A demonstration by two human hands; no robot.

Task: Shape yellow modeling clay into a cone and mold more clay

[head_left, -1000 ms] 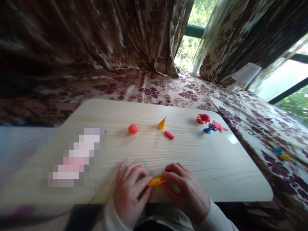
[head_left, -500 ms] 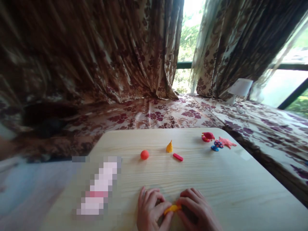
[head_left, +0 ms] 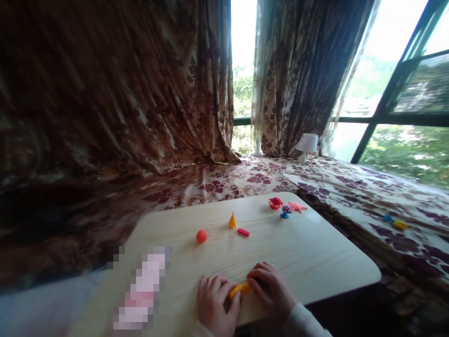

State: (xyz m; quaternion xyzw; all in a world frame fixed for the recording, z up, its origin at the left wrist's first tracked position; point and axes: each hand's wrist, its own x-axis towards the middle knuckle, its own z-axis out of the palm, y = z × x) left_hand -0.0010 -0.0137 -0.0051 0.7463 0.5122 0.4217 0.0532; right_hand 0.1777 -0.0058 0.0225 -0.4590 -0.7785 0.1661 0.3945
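Note:
Near the front of the table, a yellow roll of what looks like modelling clay (head_left: 240, 290) lies between my two hands. My left hand (head_left: 216, 302) pinches its left end between thumb and fingers. The right end is gripped by my right hand (head_left: 268, 286), whose fingertips curl over it and hide part of it. Farther back stand an orange ball (head_left: 201, 236) and a yellow pointed, pear-like piece (head_left: 232, 221). Beside that piece lies a short pinkish-red stick (head_left: 243, 232).
At the table's (head_left: 301, 248) far right corner are a red crab-like figure (head_left: 275, 202), a blue dotted figure on a base (head_left: 286, 211) and a pink flat figure (head_left: 297, 207). A blurred-out pink strip (head_left: 142, 290) lies left. Behind stands a white lamp (head_left: 307, 144).
My view has turned right and tilted up, so the table appears shifted left. Both hands stay on the yellow clay, which now looks slightly more slanted.

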